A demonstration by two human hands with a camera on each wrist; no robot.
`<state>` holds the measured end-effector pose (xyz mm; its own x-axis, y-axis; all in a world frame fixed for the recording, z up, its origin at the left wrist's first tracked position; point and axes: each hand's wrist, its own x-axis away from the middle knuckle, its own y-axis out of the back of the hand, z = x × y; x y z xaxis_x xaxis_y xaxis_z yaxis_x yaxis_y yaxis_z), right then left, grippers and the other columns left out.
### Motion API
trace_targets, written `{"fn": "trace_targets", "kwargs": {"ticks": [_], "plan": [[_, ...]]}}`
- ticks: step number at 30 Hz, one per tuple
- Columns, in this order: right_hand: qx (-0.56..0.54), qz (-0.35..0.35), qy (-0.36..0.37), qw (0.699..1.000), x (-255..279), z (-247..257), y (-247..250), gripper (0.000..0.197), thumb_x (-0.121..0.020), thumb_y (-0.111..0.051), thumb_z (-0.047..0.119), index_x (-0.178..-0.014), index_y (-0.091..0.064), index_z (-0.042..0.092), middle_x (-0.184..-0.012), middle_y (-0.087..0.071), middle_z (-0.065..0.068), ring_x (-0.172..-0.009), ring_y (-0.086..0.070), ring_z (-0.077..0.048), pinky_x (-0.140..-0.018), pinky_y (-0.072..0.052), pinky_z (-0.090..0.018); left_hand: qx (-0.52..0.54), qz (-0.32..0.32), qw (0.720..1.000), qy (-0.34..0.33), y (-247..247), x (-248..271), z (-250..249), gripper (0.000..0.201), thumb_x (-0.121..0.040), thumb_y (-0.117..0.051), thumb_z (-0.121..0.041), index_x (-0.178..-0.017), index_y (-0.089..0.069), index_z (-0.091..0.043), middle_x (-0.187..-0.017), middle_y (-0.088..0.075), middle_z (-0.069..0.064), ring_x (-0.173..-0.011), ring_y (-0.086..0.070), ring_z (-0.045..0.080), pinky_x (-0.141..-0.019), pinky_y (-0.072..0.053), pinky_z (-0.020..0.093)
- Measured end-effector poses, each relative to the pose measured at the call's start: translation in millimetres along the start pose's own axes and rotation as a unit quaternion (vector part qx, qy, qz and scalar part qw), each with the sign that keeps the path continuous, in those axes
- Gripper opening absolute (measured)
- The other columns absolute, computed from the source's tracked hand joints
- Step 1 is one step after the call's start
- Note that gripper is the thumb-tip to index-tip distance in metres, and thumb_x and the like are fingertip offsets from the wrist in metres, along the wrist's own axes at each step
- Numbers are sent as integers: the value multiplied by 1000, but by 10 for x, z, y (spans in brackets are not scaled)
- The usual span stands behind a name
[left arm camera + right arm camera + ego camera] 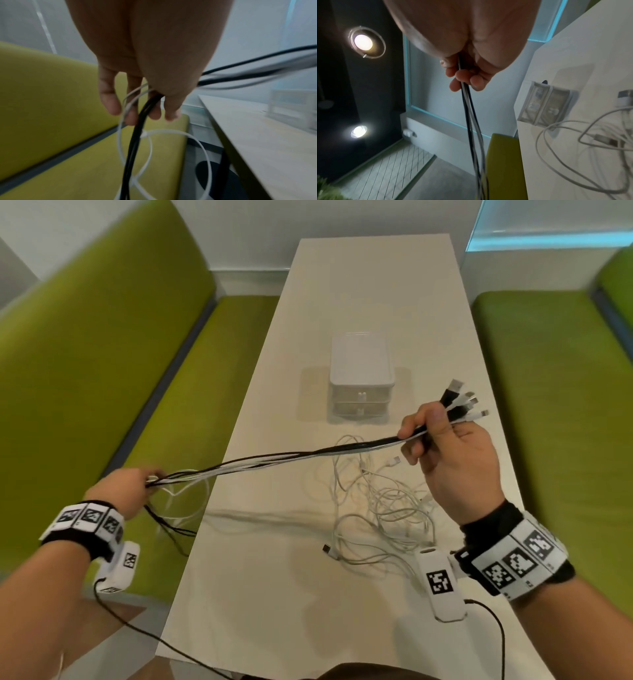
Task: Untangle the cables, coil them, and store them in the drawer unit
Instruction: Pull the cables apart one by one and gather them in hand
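Note:
A bundle of black and white cables [281,458] stretches taut above the table between both hands. My right hand [445,440] grips it near the plug ends [462,402], which fan out past the thumb; the right wrist view shows fingers [464,78] curled round the strands [471,121]. My left hand [130,484] holds the bundle off the table's left edge, and the left wrist view shows fingers [135,108] wrapped over black and white strands [135,142] that hang in loops. A tangled pile of white cables [383,508] lies on the table. The small translucent drawer unit [361,378] stands behind it, both drawers closed.
The long white table [342,302] runs away from me between two green benches [102,371], [555,371]. Loose cable ends hang down over the left bench seat [85,162]. A black lead runs from each wrist camera.

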<state>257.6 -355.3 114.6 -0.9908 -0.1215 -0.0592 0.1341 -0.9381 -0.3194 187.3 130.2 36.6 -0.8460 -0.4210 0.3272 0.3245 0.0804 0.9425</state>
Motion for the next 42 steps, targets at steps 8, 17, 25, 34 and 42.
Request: {"fn": "trace_targets", "kwargs": {"ticks": [8,17,25,34,42], "plan": [[98,82,-43,991,33,-260,-47,29,-97,-55,31,-85,-74,13,-85,-66,-24,-64,-55,-27,-66,-47,-41,-81,65,994,40,-256,68,309,75,-79,-81,-43,-143,-42,-34,-143,-52,4,-128,-43,34,-103,-43,54],[177,224,-70,956,135,-459,-611,31,-94,-70,20,-105,-58,-6,-82,-73,0,-69,-69,-29,-71,-57,-35,305,51,899,-311,690,1000,-1271,89,-77,-75,-55,-151,-28,-43,-144,-49,-29,-135,-44,0,-114,-34,30],[289,194,-73,935,191,-565,-755,13,-90,-75,31,-78,-75,26,-60,-66,10,-56,-58,-4,-59,-45,-22,509,90,812,-271,262,1225,-2117,53,-71,-53,-22,-124,-52,-30,-79,-66,-18,-68,-56,10,-66,-44,35],[301,236,-235,894,309,-840,-556,46,-93,-69,14,-130,-44,28,-91,-76,-10,-63,-71,-24,-57,-57,-34,482,77,861,-138,142,966,-1702,25,-87,-51,-46,-100,-57,-25,-66,-43,-13,-61,-38,15,-57,-30,32],[662,443,-59,602,478,-1235,-380,30,-91,-58,-2,-118,-62,12,-117,-53,-8,-96,-60,-31,-74,-44,-35,600,65,790,-111,-25,952,-1862,39,-104,-44,-46,-76,-42,-19,-58,-35,-11,-53,-26,12,-52,-23,29]]}}
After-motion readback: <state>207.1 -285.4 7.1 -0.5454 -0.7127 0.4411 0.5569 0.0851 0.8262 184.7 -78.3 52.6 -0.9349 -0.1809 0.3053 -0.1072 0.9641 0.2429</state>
